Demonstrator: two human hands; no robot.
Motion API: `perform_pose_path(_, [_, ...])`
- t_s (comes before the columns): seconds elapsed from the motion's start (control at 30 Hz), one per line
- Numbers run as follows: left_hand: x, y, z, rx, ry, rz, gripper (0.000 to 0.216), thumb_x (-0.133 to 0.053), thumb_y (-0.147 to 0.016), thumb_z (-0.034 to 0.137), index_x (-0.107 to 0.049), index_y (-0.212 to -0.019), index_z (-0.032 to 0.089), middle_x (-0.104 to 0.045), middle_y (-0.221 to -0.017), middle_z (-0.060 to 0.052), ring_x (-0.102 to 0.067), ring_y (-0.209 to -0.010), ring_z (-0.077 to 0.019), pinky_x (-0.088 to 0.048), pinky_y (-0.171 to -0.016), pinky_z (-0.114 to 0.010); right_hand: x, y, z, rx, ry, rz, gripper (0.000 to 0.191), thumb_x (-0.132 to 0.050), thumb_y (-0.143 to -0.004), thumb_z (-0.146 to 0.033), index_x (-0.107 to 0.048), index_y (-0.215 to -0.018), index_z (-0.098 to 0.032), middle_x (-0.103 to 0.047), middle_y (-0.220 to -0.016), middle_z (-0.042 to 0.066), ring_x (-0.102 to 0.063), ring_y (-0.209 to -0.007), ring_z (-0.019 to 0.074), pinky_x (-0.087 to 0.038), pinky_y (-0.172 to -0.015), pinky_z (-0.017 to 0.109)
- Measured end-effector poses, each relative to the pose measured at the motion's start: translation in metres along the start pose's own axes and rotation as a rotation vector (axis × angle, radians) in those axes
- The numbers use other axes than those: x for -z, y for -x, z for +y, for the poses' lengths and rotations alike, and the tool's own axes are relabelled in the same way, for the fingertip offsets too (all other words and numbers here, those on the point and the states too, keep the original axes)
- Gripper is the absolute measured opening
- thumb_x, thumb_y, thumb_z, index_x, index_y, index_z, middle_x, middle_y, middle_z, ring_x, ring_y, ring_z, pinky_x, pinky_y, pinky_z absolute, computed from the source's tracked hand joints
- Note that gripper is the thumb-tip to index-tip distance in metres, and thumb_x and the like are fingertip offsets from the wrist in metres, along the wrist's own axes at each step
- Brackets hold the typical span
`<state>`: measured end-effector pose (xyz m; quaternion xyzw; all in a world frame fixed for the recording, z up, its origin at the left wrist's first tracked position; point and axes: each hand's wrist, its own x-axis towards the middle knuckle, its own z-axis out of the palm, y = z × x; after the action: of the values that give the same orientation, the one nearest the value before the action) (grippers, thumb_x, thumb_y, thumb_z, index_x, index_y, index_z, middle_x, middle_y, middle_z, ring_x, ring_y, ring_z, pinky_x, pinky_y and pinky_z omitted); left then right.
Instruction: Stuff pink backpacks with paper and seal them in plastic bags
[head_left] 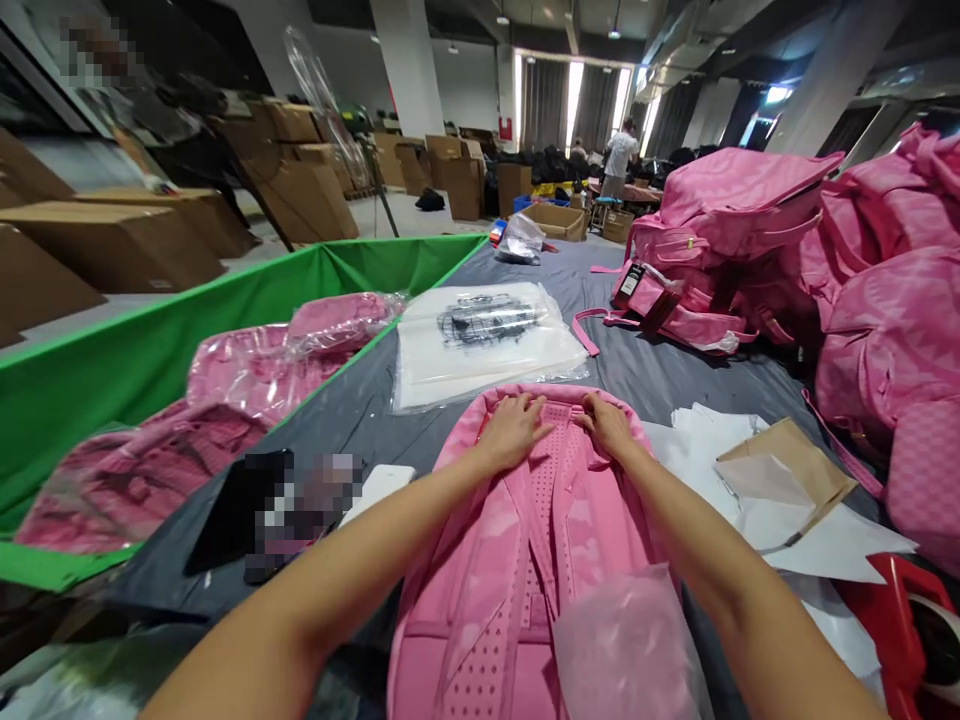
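A pink backpack (544, 500) lay on its front, padded back panel upward, on a table covered with a grey sheet (352, 430), directly before the person. Both hands rested on its top edge. The left hand (514, 430) lay flat with its fingers (525, 410) lightly spread and pressed onto the padding. The right hand (607, 425) sat just beside it, with its fingers (592, 410) close together and slightly bent; whether they pinched the top loop could not be told. A translucent plastic bag (626, 640) lay over the lower part of the backpack.

Beyond the hands lay a clear plastic bag (480, 350) with a black print on it; no words could be read there. To the left, 2 or more pink items wrapped in plastic (247, 370) lay in a green-lined bin (150, 340). To the right, pink backpacks (727, 230) stood heaped, 1 carrying a black hang tag (631, 282) whose writing was too small to read. Nearer the right arm lay white paper (720, 450), a brown cardboard sheet (787, 470) and a red tape dispenser (892, 630). Cardboard boxes (300, 190) stood along the far left, and 1 person in a white T-shirt (619, 155) stood far off.
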<state>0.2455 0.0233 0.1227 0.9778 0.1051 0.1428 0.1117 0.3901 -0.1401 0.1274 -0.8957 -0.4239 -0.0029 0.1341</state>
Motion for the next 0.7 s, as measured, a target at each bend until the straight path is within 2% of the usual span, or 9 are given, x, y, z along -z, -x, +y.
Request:
perform_pose_path(0.1, [-0.014,0.011,0.027,-0.160,0.043,-0.062,0.074,-0.050,-0.095,0.069,-0.043,-0.154,0.025,-0.038,-0.163,-0.013,-0.029,-0.152,-0.0346,-0.021,-0.125,-0.054,-0.007,0.007,-0.003,0.018,0.030,0.034,0.021,-0.049,-0.103,-0.025,-0.061,-0.119,-0.016,-0.073,-0.110,0.012,-0.068,-0.102,0.0250,-0.049,-0.081,0.032])
perform_pose_path(0.23, [-0.036,0.010,0.037,-0.191,0.109,-0.187,0.087,-0.044,-0.095,0.074,-0.022,-0.163,0.025,-0.025,-0.169,-0.015,-0.021,-0.157,-0.0323,-0.016,-0.127,-0.053,0.007,0.011,-0.004,0.128,0.103,-0.016,0.024,-0.050,-0.098,-0.011,-0.065,-0.115,-0.017,-0.072,-0.117,0.011,-0.066,-0.111,0.0230,-0.048,-0.094,0.031])
perform_pose_path(0.33, [-0.045,0.009,0.032,-0.181,0.119,-0.162,0.086,-0.042,-0.093,0.078,-0.024,-0.163,0.030,-0.022,-0.170,-0.013,-0.018,-0.157,-0.0337,-0.015,-0.126,-0.056,0.035,0.002,0.005,0.194,0.180,-0.066,0.033,-0.059,-0.092,-0.011,-0.065,-0.122,-0.022,-0.066,-0.132,0.011,-0.060,-0.125,0.0246,-0.044,-0.103,0.033])
perform_pose_path(0.43, [-0.049,0.013,0.030,-0.169,0.118,-0.122,0.084,-0.042,-0.093,0.079,-0.027,-0.161,0.034,-0.024,-0.170,-0.011,-0.020,-0.157,-0.0348,-0.018,-0.125,-0.058,0.058,-0.021,0.016,0.148,0.277,-0.156,0.052,-0.072,-0.082,-0.009,-0.061,-0.132,-0.021,-0.066,-0.132,0.015,-0.063,-0.121,0.0299,-0.048,-0.096,0.034])
perform_pose_path(0.5, [-0.049,0.017,0.031,-0.181,0.103,-0.076,0.083,-0.042,-0.093,0.077,-0.028,-0.161,0.032,-0.028,-0.168,-0.011,-0.023,-0.156,-0.0340,-0.018,-0.126,-0.056,0.062,-0.040,0.021,0.110,0.331,-0.260,0.061,-0.083,-0.070,-0.009,-0.065,-0.127,-0.020,-0.072,-0.121,0.014,-0.068,-0.111,0.0314,-0.051,-0.086,0.031])
perform_pose_path(0.6, [-0.044,0.021,0.035,-0.223,0.071,0.023,0.079,-0.045,-0.096,0.072,-0.030,-0.161,0.030,-0.028,-0.168,-0.011,-0.022,-0.156,-0.0341,-0.016,-0.126,-0.055,0.056,-0.061,0.023,0.091,0.387,-0.388,0.062,-0.093,-0.058,-0.015,-0.071,-0.116,-0.021,-0.076,-0.111,0.010,-0.071,-0.106,0.0309,-0.051,-0.080,0.027])
perform_pose_path(0.7, [-0.038,0.018,0.037,-0.297,0.067,-0.029,0.074,-0.044,-0.097,0.071,-0.037,-0.158,0.030,-0.024,-0.170,-0.009,-0.019,-0.157,-0.0353,-0.015,-0.126,-0.057,0.054,-0.065,0.022,0.088,0.434,-0.458,0.059,-0.094,-0.057,-0.020,-0.073,-0.112,-0.022,-0.078,-0.106,0.008,-0.073,-0.103,0.0291,-0.052,-0.077,0.025])
